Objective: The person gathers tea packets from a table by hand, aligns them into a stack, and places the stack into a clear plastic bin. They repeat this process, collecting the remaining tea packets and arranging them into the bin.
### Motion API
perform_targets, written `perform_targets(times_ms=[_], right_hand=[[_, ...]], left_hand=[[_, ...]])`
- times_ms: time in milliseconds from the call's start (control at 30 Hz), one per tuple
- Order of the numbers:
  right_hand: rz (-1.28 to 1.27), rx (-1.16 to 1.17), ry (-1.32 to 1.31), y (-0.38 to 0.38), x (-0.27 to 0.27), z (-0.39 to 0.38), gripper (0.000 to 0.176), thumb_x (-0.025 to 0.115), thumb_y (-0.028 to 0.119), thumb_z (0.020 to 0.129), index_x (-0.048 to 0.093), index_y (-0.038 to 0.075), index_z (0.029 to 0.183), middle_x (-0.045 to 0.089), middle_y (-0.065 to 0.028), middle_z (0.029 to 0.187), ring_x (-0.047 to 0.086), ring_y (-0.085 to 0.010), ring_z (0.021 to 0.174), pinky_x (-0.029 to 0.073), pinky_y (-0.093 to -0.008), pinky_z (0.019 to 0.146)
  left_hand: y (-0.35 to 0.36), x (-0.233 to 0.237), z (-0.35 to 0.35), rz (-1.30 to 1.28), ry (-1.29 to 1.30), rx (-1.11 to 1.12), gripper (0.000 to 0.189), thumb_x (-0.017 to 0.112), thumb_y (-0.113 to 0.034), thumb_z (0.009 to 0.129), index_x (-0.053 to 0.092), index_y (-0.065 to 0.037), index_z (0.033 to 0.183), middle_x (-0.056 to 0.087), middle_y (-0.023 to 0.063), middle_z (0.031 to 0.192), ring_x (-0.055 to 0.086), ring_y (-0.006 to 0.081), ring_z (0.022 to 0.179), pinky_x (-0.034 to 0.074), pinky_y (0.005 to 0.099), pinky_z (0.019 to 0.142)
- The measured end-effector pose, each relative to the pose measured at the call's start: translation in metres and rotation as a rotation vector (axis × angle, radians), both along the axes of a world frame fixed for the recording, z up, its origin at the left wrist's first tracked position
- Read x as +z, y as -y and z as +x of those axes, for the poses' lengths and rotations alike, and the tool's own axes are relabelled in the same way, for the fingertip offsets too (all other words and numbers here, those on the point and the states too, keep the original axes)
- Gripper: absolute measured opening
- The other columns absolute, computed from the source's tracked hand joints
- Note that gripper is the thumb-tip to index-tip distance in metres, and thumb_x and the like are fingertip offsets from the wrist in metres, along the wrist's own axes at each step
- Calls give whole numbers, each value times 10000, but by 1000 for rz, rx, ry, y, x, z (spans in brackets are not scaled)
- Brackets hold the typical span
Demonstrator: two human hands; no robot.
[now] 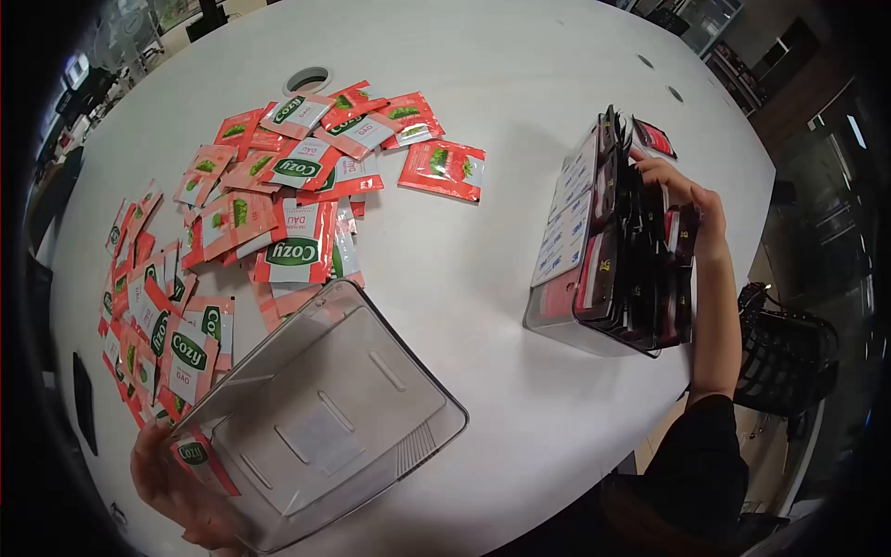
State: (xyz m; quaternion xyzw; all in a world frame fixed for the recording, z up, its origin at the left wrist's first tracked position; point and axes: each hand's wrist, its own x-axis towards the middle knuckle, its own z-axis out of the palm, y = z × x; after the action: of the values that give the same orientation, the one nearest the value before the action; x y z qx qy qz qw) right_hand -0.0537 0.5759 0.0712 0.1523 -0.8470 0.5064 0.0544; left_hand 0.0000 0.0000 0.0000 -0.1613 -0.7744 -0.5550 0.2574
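Observation:
My left hand (176,492) grips the near left wall of a clear plastic bin (432,395), which is tilted so its inside faces me. A red and white Cozy sachet (206,461) shows at the bin's left wall, near my fingers. On the right, a second clear bin (594,336) is packed with upright black sachets (640,251). My right hand (687,190) reaches around its far right side, fingers bent over the sachets and the edge. White and blue printed labels (568,209) cover that bin's left side.
A loose pile of red Cozy sachets (297,209) spreads over the left of the white table (483,84). One sachet (444,170) lies at the pile's right edge. A round cable hole (308,80) is behind it. A black chair (789,348) stands at the right.

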Motion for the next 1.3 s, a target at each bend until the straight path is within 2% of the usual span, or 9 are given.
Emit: perform_targets(times_ms=[100, 200, 300, 433, 600, 733, 833, 1000, 1300], right_hand=[[-160, -28, -64, 2, 0, -1, 554, 348, 415, 885, 623, -47, 1015, 598, -193, 1135, 446, -342, 1256, 215, -455, 1110], [-17, -274, -146, -20, -4, -3, 377, 413, 229, 835, 620, -46, 989, 594, -174, 1150, 473, -281, 1231, 326, -438, 1058], [124, -351, -229, -29, -9, -1, 332, 442, 185, 801, 632, -2, 997, 575, -145, 1206, 488, -262, 1209, 350, -426, 1039], [116, -339, 37, -23, -15, -4, 423, 461, 218, 779, 631, 10, 1106, 566, -127, 1239, 486, -208, 1207, 373, -381, 1009], [96, -213, 147, -27, -19, -10, 526, 463, 250, 703, 617, -53, 1105, 620, -76, 1108, 607, -153, 933, 472, -232, 769], [153, -228, 133, -30, -17, -11, 501, 461, 234, 703, 620, -69, 1068, 618, -79, 1072, 597, -146, 917, 465, -229, 767], [247, -160, 108, -31, -13, -10, 484, 473, 273, 737, 617, -73, 1044, 605, -111, 1075, 576, -174, 936, 464, -294, 829], [299, -216, 142, -28, -11, -5, 608, 524, 435, 796, 604, -23, 1188, 611, -129, 1069, 583, -204, 966, 457, -336, 882], [21, -144, 276, -40, -4, 3, 654, 632, 386, 795, 518, 6, 1315, 605, -147, 1195, 586, -248, 1082, 428, -370, 962]], left_hand=[[-6, 1, -1, 25, 35, 66, 951, 297, -757, 838, 239, -15, 1431, 351, 233, 1415, 407, 307, 1268, 301, 450, 1054], [-4, 0, -1, 10, 50, 55, 978, 293, -781, 822, 239, -16, 1429, 355, 243, 1409, 418, 302, 1255, 312, 439, 1043], [0, -1, -2, -7, 44, 53, 1005, 278, -807, 806, 231, -22, 1432, 353, 248, 1410, 429, 302, 1241, 323, 438, 1034], [-6, 4, 0, -58, 111, 120, 1036, 260, -838, 783, 228, -32, 1433, 350, 248, 1412, 438, 304, 1230, 344, 445, 1017], [-13, 11, 1, -70, 156, 152, 1052, 255, -854, 768, 231, -38, 1431, 357, 241, 1408, 439, 301, 1231, 356, 446, 1004], [-11, 8, 1, -101, 163, 112, 1047, 233, -855, 769, 232, -43, 1430, 358, 224, 1410, 438, 297, 1228, 366, 443, 995], [-8, 5, 2, -108, 162, 106, 1040, 216, -853, 773, 234, -46, 1428, 360, 217, 1407, 437, 296, 1225, 369, 441, 993], [-8, 3, 2, -122, 174, 108, 1038, 202, -853, 774, 234, -47, 1427, 363, 216, 1402, 434, 299, 1224, 371, 444, 994], [-2, 0, 1, -118, 162, 86, 1055, 208, -863, 764, 230, -45, 1429, 358, 219, 1404, 437, 309, 1228, 373, 451, 995]])
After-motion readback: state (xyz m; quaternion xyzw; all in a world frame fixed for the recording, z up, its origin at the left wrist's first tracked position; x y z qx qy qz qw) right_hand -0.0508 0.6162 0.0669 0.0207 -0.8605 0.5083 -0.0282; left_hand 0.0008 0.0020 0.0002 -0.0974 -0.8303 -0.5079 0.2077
